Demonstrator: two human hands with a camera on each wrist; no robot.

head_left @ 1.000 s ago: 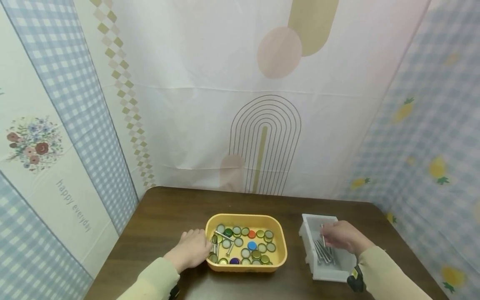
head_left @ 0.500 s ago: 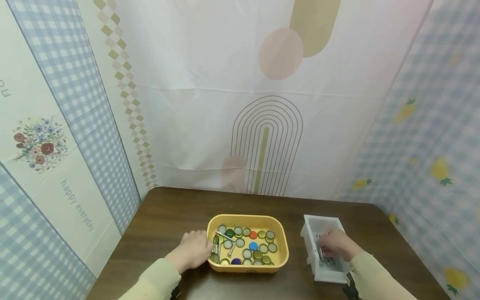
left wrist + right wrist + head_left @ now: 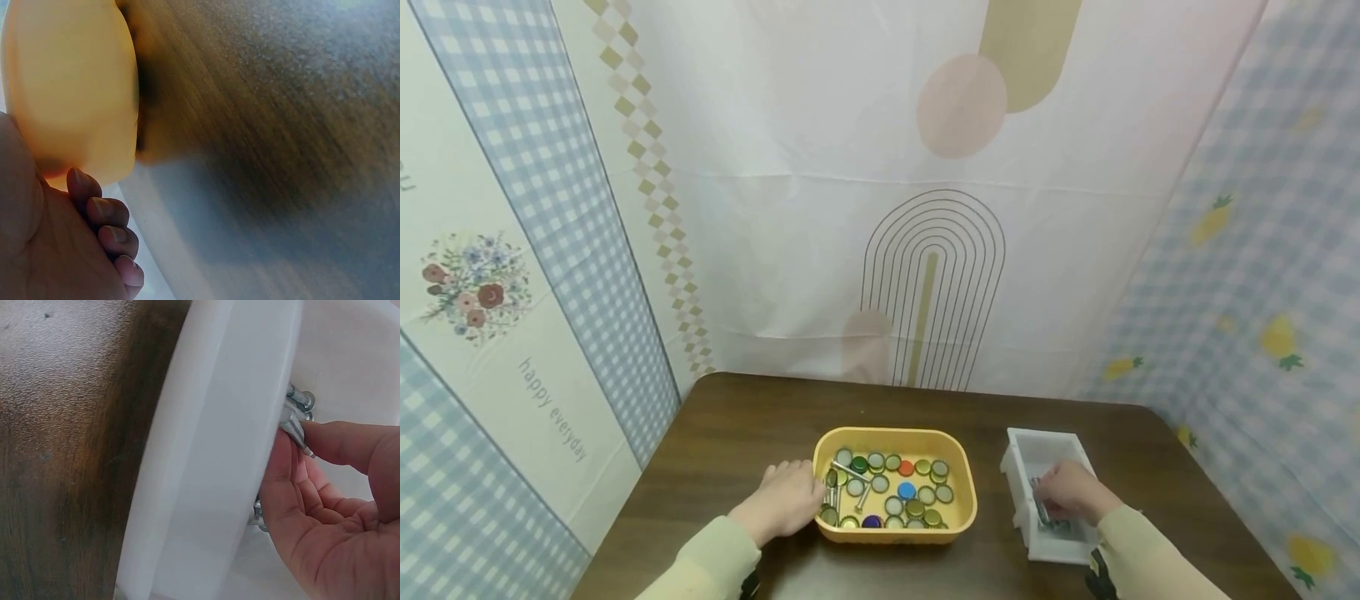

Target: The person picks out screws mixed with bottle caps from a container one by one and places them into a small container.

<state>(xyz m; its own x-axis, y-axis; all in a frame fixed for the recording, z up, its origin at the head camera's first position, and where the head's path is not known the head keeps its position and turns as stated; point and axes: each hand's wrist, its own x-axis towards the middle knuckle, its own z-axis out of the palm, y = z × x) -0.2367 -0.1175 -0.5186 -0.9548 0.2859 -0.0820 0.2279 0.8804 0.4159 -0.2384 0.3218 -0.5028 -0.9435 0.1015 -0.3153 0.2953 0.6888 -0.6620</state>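
In the head view a yellow basket point(image 3: 895, 537) stands mid-table, holding bottle caps point(image 3: 907, 492) and several silver bolts point(image 3: 850, 471). My left hand point(image 3: 784, 498) is at its left end, gripping the wall between thumb and fingers; in the left wrist view the curled fingertips point(image 3: 115, 237) show outside it. My right hand point(image 3: 1070, 492) is down inside a white bin point(image 3: 1054, 552). There thumb and forefinger pinch a silver bolt point(image 3: 294, 428) with a tapered tip. More bolts point(image 3: 300, 397) lie beside and beneath the fingers, partly hidden by the hand.
The dark brown wooden table point(image 3: 760, 417) carries both containers, with a strip of tabletop between them. A patterned cloth point(image 3: 775, 275) hangs behind the table, and others hang at both sides.
My right hand has moved down and slightly left into the white bin with the bolt it was holding over it. The left hand stays at the yellow basket.
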